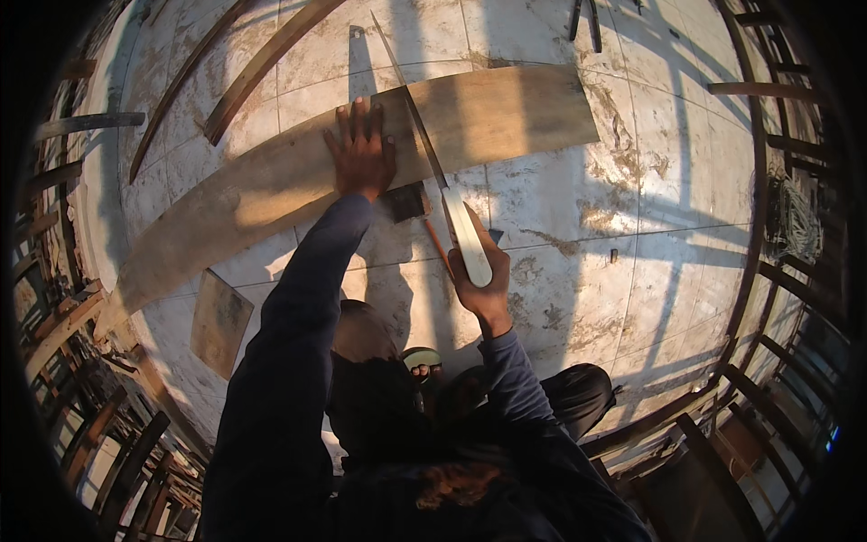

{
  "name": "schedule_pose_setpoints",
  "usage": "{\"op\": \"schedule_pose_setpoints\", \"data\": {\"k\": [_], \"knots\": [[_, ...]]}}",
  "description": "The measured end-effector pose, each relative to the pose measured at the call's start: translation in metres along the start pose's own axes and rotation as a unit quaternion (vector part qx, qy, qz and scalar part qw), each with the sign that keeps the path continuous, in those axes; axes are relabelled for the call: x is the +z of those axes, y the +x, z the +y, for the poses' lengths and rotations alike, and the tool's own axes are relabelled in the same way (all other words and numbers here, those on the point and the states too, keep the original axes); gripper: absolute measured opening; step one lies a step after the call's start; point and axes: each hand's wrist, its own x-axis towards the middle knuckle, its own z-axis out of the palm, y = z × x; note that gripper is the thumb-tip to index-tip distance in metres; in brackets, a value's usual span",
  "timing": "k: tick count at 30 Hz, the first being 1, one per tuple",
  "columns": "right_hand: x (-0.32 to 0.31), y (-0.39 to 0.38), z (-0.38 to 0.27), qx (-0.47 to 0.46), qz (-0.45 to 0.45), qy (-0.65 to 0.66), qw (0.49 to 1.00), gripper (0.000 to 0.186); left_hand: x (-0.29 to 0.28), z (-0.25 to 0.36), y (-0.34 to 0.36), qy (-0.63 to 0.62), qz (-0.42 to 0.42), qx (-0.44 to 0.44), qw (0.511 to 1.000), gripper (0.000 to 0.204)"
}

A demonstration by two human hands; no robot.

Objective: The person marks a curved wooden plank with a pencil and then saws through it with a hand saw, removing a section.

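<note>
A long wooden board lies across in front of me, its left part bent by the fisheye toward the lower left. My left hand presses flat on the board with its fingers spread. In my right hand is the pale handle of a handsaw, the fingers wrapped round it. The saw's blade lies across the board just right of my left hand and its tip reaches past the far edge. Under the board's near edge shows a dark block, partly hidden.
A square wood offcut lies on the tiled floor at left. Curved wooden strips lie at the far left. A dark tool rests at the far right. A thin orange stick lies near the saw handle. Stacked timber lines the sides.
</note>
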Motion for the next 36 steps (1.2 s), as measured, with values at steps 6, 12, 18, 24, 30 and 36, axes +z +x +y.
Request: {"op": "schedule_pose_setpoints", "data": {"k": [6, 12, 18, 24, 30, 36], "knots": [[-0.037, -0.118, -0.016, 0.117, -0.008, -0.004, 0.993, 0.061, -0.011, -0.009, -0.003, 0.032, -0.014, -0.002, 0.999, 0.062], [0.009, 0.015, 0.013, -0.019, -0.007, 0.017, 1.0, 0.052, 0.001, 0.005, 0.011, 0.016, 0.031, 0.021, 0.999, 0.061], [-0.043, -0.112, -0.018, 0.109, -0.038, 0.019, 0.993, 0.062, -0.009, -0.009, -0.003, 0.047, -0.002, -0.005, 0.999, 0.061], [0.018, 0.029, 0.01, -0.059, 0.02, 0.017, 0.998, 0.049, 0.001, 0.003, 0.016, -0.005, 0.03, 0.029, 0.999, 0.06], [-0.041, -0.117, -0.015, 0.146, -0.012, 0.037, 0.988, 0.046, -0.009, -0.009, -0.002, 0.058, -0.004, -0.004, 0.998, 0.062], [0.016, 0.034, 0.011, -0.073, 0.035, 0.048, 0.996, 0.038, 0.0, 0.011, 0.016, 0.0, 0.033, 0.024, 0.999, 0.06]]}}
